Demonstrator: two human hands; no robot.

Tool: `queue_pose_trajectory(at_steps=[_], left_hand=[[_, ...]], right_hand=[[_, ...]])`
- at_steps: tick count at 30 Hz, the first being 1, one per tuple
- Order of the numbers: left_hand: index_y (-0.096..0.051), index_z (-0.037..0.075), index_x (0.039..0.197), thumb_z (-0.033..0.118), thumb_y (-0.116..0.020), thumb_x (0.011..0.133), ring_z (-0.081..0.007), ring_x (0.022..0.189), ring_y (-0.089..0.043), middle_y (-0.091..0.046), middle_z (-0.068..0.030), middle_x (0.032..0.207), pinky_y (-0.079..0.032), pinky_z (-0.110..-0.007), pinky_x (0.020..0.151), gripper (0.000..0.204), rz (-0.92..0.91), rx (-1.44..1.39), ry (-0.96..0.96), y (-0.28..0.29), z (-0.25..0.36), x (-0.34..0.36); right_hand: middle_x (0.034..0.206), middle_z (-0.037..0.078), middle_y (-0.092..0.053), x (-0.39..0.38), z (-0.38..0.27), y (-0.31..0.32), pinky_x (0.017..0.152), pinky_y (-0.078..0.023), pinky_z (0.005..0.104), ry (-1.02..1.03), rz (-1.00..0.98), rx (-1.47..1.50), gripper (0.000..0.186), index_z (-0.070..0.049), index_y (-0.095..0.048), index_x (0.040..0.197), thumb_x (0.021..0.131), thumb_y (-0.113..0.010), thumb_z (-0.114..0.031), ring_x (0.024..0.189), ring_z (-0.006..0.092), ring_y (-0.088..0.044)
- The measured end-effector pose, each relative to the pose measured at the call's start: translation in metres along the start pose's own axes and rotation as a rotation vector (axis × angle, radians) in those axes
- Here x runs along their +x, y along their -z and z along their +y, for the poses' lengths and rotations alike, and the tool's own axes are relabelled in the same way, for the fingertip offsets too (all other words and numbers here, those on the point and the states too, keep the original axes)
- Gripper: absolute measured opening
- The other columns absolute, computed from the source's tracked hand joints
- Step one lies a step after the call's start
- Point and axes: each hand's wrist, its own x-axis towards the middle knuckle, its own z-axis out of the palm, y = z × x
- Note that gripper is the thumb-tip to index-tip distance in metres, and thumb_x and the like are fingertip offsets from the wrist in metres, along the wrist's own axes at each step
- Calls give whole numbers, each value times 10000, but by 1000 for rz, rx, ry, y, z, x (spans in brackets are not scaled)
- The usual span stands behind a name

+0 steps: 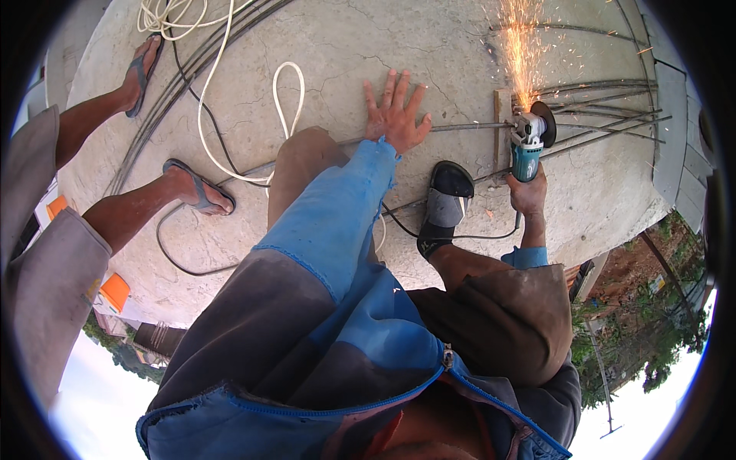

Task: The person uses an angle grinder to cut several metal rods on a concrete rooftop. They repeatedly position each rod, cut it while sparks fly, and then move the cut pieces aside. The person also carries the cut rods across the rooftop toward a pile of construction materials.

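Observation:
My right hand (pixel 528 193) is wrapped round the teal body of an angle grinder (pixel 527 146). The grinder's dark disc (pixel 546 125) meets a steel rod (pixel 468 126), and orange sparks (pixel 523 54) fly away toward the far edge. A narrow wooden block (pixel 501 134) lies crosswise by the cut point. My left hand (pixel 396 113) is stretched flat with fingers spread, over the rod and the concrete left of the grinder. Whether its palm presses on the rod is hidden.
Several more rods (pixel 606 111) lie at the right, and a bundle of rods (pixel 176 96) runs along the left. A white cable (pixel 203 115) loops across the concrete slab (pixel 322 46). Another person's sandalled foot (pixel 201 190) stands at the left. The slab drops off at the lower right.

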Motion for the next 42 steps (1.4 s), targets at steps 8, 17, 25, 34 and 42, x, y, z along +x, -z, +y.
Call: queue_pose_trajectory(at_steps=[8,17,25,34,42], left_hand=[[-516,206,1642,520,-633,1020,-385,1699,-158,-282,-162,1797,20,-814,1285,707,19,-16,0,1,0,0],[-487,206,1661,533,-603,1039,-374,1707,-126,-254,-157,1810,41,-804,1288,713,-14,1,6,2,0,0],[-486,207,1662,541,-583,1048,-365,1712,-98,-235,-150,1818,73,-796,1289,706,-28,8,17,2,0,0],[-493,197,1658,547,-578,1046,-357,1713,-89,-237,-142,1818,64,-802,1287,710,-32,-12,22,4,1,-1],[-514,199,1646,539,-598,1041,-358,1714,-81,-233,-143,1818,49,-805,1287,699,-8,-17,13,2,1,-1]], right_hand=[[1101,213,-771,0,-1,0,949,-588,456,9,1,2,570,13,-659,1254,765,-836,-219,1012,349,-757],[1104,219,-765,0,0,0,947,-586,460,12,1,2,583,16,-650,1260,760,-835,-219,1016,360,-754],[1086,209,-765,2,2,0,936,-586,453,10,-23,14,560,16,-658,1244,767,-834,-220,995,344,-750],[1057,191,-770,3,4,0,913,-590,445,-3,-25,26,536,9,-670,1224,766,-834,-216,961,324,-751],[1051,188,-766,5,10,-1,911,-587,456,3,-22,29,532,4,-661,1212,763,-835,-220,958,333,-750]])
